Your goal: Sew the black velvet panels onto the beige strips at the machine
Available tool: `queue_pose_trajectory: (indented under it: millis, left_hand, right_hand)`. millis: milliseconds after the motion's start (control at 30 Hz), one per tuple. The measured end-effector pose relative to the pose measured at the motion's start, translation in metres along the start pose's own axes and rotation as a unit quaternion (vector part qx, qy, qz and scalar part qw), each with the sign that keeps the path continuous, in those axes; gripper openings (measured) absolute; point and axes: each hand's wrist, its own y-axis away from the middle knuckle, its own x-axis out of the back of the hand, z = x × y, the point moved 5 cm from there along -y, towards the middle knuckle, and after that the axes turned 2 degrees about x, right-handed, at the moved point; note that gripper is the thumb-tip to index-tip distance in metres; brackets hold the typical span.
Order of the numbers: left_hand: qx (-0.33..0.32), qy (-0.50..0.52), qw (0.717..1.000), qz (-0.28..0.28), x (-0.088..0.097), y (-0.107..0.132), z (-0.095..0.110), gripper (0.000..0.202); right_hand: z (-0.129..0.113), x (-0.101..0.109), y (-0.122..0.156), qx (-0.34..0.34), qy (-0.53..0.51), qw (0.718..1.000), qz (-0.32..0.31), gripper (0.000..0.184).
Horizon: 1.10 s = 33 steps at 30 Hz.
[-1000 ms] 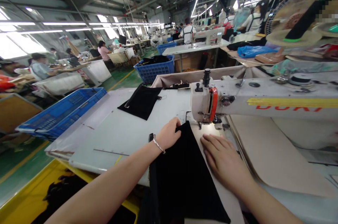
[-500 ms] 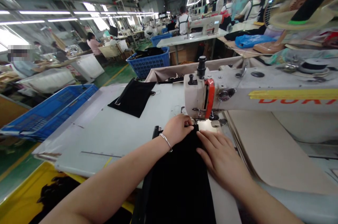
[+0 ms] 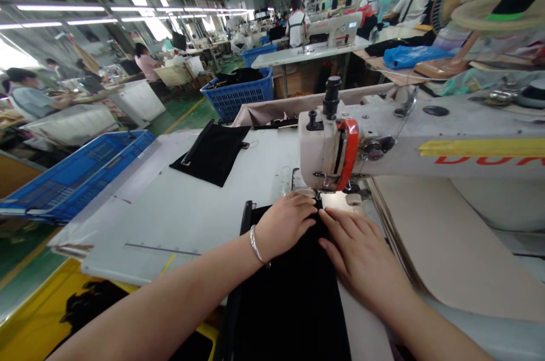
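A long piece of black fabric (image 3: 293, 304) runs from my lap up to the presser foot (image 3: 318, 195) of a white sewing machine (image 3: 392, 122). My left hand (image 3: 286, 226), with a silver bracelet at the wrist, grips the fabric's top end just left of the foot, fingers bent and close together. Flat on the fabric's right edge lies my right hand (image 3: 361, 253), its fingers stretched toward the foot and its thumb apart. A dark stiff strip (image 3: 246, 216) lines the fabric's left side. The needle tip is too small to make out.
Another black fabric piece (image 3: 210, 151) lies on the pale machine table (image 3: 149, 213). Blue crates (image 3: 80, 173) stand left and beyond, and a yellow bin (image 3: 32, 304) with dark scraps is at lower left. Beige boards (image 3: 447, 242) lie under the machine arm. Several people work farther back.
My left hand has shifted slightly down and left, its fingers now laid more over the fabric's end. The right hand has barely moved. The view has turned a little.
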Motion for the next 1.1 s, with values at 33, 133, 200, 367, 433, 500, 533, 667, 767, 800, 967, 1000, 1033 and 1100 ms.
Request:
queue_pose_trajectory:
  millis: [33,133,200,367,433,500,533,667,767,800,967,1000,1033,1100]
  left_hand:
    - [-0.013,0.000,1.000,-0.008,-0.001,0.004,0.003,0.023]
    - [-0.014,-0.005,1.000,-0.005,-0.002,0.009,0.003,0.028]
    - [-0.013,-0.013,1.000,-0.006,-0.004,0.009,0.001,0.030]
    - [-0.021,-0.021,0.999,-0.015,-0.009,0.009,-0.002,0.030]
    - [-0.024,-0.018,0.999,-0.020,-0.010,0.008,-0.003,0.029]
    - [-0.017,-0.021,0.999,-0.029,-0.008,0.008,-0.004,0.030]
    - [-0.011,-0.024,0.999,-0.036,-0.005,0.009,-0.002,0.032]
    - [-0.039,-0.004,0.992,-0.117,0.007,0.043,0.031,0.055]
    - [-0.093,0.025,0.977,-0.189,0.012,0.091,0.069,0.071]
    - [-0.099,0.022,0.975,-0.196,0.012,0.105,0.077,0.065]
    - [-0.089,-0.030,0.980,-0.176,0.007,0.135,0.085,0.050]
    - [-0.093,-0.039,0.979,-0.177,0.006,0.134,0.083,0.051]
    - [-0.100,-0.047,0.978,-0.179,0.005,0.132,0.081,0.053]
    - [-0.123,-0.059,0.972,-0.192,0.004,0.126,0.079,0.058]
  right_hand:
    - [0.000,0.000,0.000,0.000,-0.001,1.000,0.001,0.048]
    - [0.000,-0.001,0.000,-0.007,0.001,1.000,-0.002,0.048]
    - [0.000,-0.001,0.000,-0.012,0.006,1.000,-0.006,0.048]
    - [0.001,-0.001,0.001,-0.010,0.009,1.000,-0.006,0.046]
    - [0.001,-0.001,-0.001,-0.009,0.010,1.000,-0.002,0.046]
    - [0.001,0.000,-0.002,-0.011,0.013,1.000,0.005,0.046]
    - [0.000,0.001,-0.001,-0.010,0.013,1.000,0.007,0.046]
    - [-0.017,0.012,0.026,0.022,0.003,1.000,0.011,0.041]
    - [-0.038,0.026,0.064,0.072,-0.007,0.997,0.022,0.038]
    - [-0.044,0.031,0.076,0.088,-0.008,0.996,0.025,0.038]
    - [-0.061,0.046,0.100,0.129,-0.002,0.991,0.028,0.037]
    - [-0.061,0.046,0.100,0.131,0.000,0.991,0.028,0.037]
    - [-0.061,0.046,0.098,0.133,0.003,0.991,0.027,0.037]
    - [-0.059,0.044,0.094,0.129,0.010,0.991,0.023,0.037]
